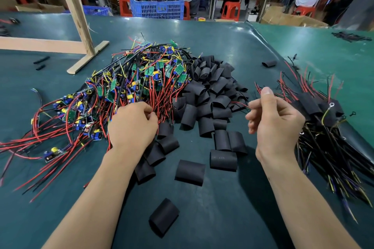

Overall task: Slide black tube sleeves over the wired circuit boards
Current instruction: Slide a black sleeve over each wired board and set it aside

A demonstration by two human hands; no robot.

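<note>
Black flattened tube sleeves are lying heaped mid-surface, between the tangled pile of green circuit boards with red and black wires and the already-sleeved boards at right. Left hand is digging into the wired pile, fingers curled around red leads. Right hand is pinching thin red and black wires, fingers curled. Judged step: drawing out one board; next, a sleeve needs picking and threading. Which board belongs to those wires is lost in the tangle; left fingertips are hidden.
</note>
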